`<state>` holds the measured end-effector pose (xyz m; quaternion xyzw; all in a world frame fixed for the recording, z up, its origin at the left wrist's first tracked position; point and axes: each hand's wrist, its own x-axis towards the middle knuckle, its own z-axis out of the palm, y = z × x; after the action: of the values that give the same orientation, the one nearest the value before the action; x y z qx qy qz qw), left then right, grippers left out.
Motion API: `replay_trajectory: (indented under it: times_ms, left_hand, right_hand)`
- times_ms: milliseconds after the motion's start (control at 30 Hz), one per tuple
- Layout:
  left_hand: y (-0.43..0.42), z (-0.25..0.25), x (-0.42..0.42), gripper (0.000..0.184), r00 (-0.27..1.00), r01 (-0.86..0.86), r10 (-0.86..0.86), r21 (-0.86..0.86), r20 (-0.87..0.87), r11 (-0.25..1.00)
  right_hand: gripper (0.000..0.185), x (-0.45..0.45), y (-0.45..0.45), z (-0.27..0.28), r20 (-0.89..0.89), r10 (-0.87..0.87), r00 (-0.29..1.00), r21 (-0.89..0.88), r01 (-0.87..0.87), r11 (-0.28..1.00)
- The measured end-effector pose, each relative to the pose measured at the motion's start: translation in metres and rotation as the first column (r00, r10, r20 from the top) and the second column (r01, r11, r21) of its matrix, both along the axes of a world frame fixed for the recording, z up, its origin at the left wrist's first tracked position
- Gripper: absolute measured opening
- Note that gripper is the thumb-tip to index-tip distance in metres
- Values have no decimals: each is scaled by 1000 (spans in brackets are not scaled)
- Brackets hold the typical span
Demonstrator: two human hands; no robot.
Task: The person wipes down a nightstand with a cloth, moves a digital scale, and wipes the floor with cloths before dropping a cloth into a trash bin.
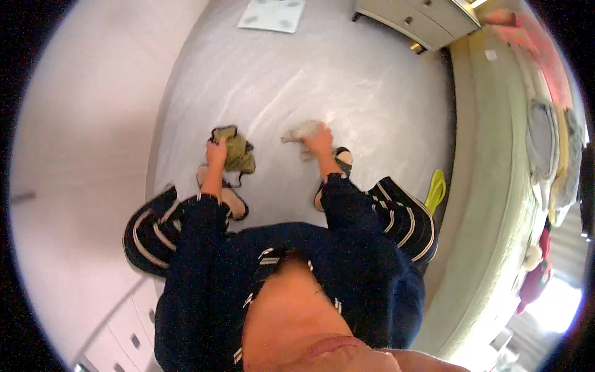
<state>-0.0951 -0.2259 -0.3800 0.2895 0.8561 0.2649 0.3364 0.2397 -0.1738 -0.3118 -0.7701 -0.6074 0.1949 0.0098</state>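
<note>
My left hand [216, 152] is closed on the left side of a crumpled olive-green cloth [235, 150] with black edging, whose black strap dangles near my foot. To the right, my right hand [320, 141] is closed on a pale beige cloth [302, 131], which is blurred. The two cloths hang apart, low over the grey floor, between and in front of my feet. Both sets of fingertips are partly hidden by the fabric.
A white scale [272, 15] lies on the floor ahead. A drawer cabinet [412, 20] stands at the upper right. Along the right runs a bed [496, 186] with clothes [542, 139] on it. A yellow-green slipper [436, 191] lies beside it. White drawers [127, 332] are at lower left.
</note>
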Motion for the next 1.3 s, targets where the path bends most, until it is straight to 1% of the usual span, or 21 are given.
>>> replay_trajectory:
  times_ms: [67, 100, 167, 233, 267, 333, 400, 533, 600, 700, 867, 900, 967, 1000, 1033, 1067, 1100, 1167, 1200, 1233, 1300]
  left_hand:
    - [4, -14, -1, 87, 973, 133, -154, -127, -175, 983]
    - [7, -5, 4, 88, 922, 271, -308, -177, -234, 946]
    - [10, 18, 16, 92, 745, 508, -587, -300, -316, 807]
    - [13, 2, 18, 94, 659, 564, -690, -411, -300, 717]
    - [15, -5, 21, 95, 616, 583, -734, -462, -286, 669]
    - [21, 8, 32, 97, 619, 562, -751, -540, -228, 627]
    - [22, 13, 36, 99, 612, 548, -762, -582, -211, 601]
    - [13, -4, 38, 100, 552, 558, -785, -575, -281, 598]
    - [14, -5, 36, 100, 497, 576, -805, -571, -323, 585]
    - [17, 1, 38, 101, 483, 575, -818, -591, -314, 566]
    - [24, 3, 40, 103, 518, 587, -804, -561, -293, 583]
    - [22, -9, 35, 103, 478, 596, -820, -569, -316, 567]
    - [19, -17, 32, 103, 443, 599, -825, -568, -351, 564]
    - [18, -11, 37, 103, 454, 594, -813, -556, -364, 581]
    - [22, -3, 41, 103, 468, 584, -818, -579, -334, 570]
    - [26, 4, 43, 102, 482, 573, -820, -598, -308, 561]
    - [28, 9, 44, 102, 495, 564, -821, -613, -286, 554]
    - [30, 17, 46, 102, 509, 566, -818, -611, -268, 553]
    - [33, 19, 45, 102, 516, 567, -815, -609, -263, 555]
    - [29, 9, 42, 102, 506, 574, -808, -581, -303, 577]
    - [22, -17, 33, 101, 489, 582, -783, -525, -385, 621]
  right_hand:
    - [61, -19, -9, -1, 125, 103, 987, -53, -97, 994]
    - [57, -23, -10, -13, 187, 164, 969, -55, -157, 986]
    - [49, -13, 0, -49, 122, 250, 961, -26, -249, 968]
    - [40, 16, 26, -83, -112, 300, 947, 89, -291, 952]
    - [38, 31, 43, -78, -334, 142, 932, 64, -128, 990]
    - [36, 67, 80, -55, -698, -167, 696, -76, 160, 984]
    - [42, 123, 111, -81, -519, 14, 854, 262, 144, 954]
    - [42, 232, 152, -118, -390, -150, 909, 425, 322, 846]
    - [42, 244, 171, -107, -189, -263, 946, 429, 321, 844]
    - [53, 212, 214, -110, 73, -513, 855, 357, 458, 814]
    - [57, 158, 292, -118, 146, -233, 961, 485, 136, 864]
    - [57, 149, 301, -123, 178, -168, 970, 494, 60, 868]
    - [50, 118, 302, -116, 89, 102, 991, 520, -134, 844]
    - [44, 100, 294, -117, 74, 220, 973, 598, -219, 771]
    - [40, 81, 277, -111, 16, 320, 947, 558, -274, 784]
    - [35, 68, 259, -118, 63, 432, 900, 532, -397, 748]
    - [32, 52, 233, -110, -39, 497, 867, 445, -430, 785]
    - [41, 34, 178, -112, -179, 638, 749, 350, -557, 753]
    - [44, 36, 154, -130, -257, 745, 616, 487, -583, 650]
    - [38, 33, 141, -119, -484, 684, 546, 420, -541, 729]
    - [39, 46, 143, -97, -551, 551, 627, 345, -431, 834]
